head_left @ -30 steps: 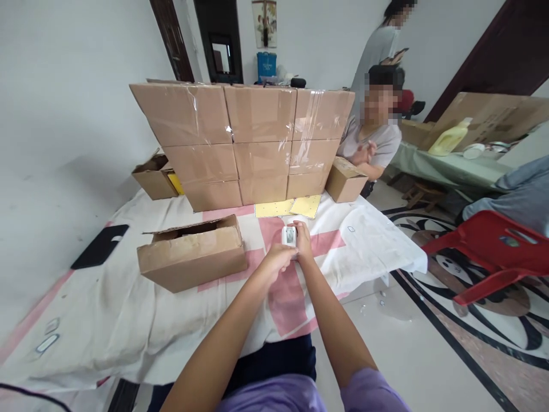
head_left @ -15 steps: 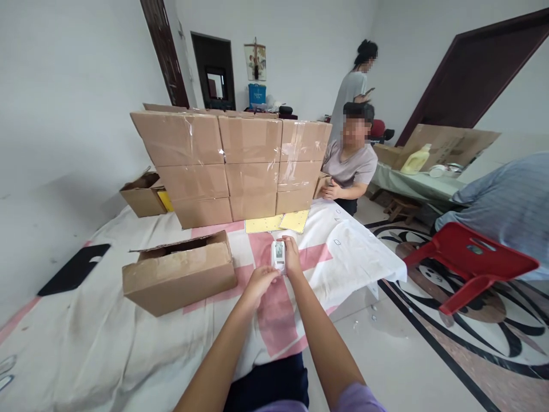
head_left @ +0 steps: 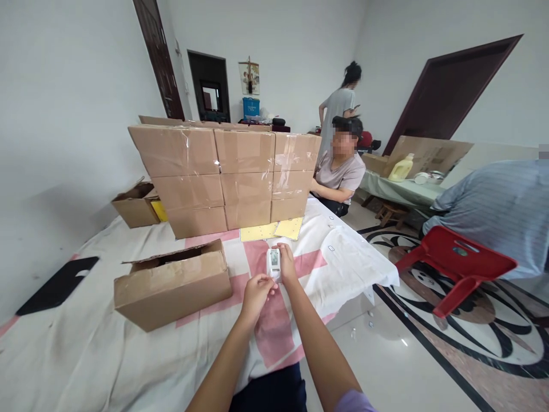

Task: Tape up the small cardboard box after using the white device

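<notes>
White device [head_left: 273, 265] in right hand [head_left: 287, 264], its screen [head_left: 274, 257] unreadable

Head view: the right hand, curled around the device from three o'clock, hides that edge. The left hand [head_left: 256, 290], fingers bent, meets it at seven o'clock; whether it grips, I cannot tell. A carton [head_left: 175, 293] stands at the device's nine o'clock.

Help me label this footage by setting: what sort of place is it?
Probably a room in a home, used as a makeshift workspace: cardboard boxes stand on a cloth, a decorative wall hanging shows beyond them, and a red plastic chair stands to the right.
</notes>
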Demonstrator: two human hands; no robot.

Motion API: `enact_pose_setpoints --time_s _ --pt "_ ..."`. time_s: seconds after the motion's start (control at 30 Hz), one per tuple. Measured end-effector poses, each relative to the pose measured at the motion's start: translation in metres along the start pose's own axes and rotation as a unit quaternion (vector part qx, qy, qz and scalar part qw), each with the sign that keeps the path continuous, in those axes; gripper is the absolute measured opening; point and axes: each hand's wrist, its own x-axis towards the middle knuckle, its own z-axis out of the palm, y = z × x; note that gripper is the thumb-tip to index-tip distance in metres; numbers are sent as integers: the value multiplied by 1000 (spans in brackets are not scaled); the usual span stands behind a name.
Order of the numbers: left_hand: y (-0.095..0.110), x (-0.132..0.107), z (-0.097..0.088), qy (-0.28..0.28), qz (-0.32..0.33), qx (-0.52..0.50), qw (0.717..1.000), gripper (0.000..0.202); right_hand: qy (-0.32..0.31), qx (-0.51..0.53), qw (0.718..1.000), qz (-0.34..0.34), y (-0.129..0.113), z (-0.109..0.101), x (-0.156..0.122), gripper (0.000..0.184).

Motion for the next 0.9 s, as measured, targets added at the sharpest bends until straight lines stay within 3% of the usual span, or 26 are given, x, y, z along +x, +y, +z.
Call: enact_pose_setpoints --time_s 0.27,0.67,0.8,0.9 --pt "-10 -2 -2 4 46 19 999 38 -3 -5 1000 9 5 -1 3 41" --pt "-14 -4 1 35 98 73 992 25 1 5 1000 0 2 0 2 38" --pt "-17 -12 2 50 142 88 985 33 0 3 1000 -1 -2 0 -1 36" --pt "-17 -16 2 31 187 109 976 38 2 -5 1000 0 -4 0 -2 35"
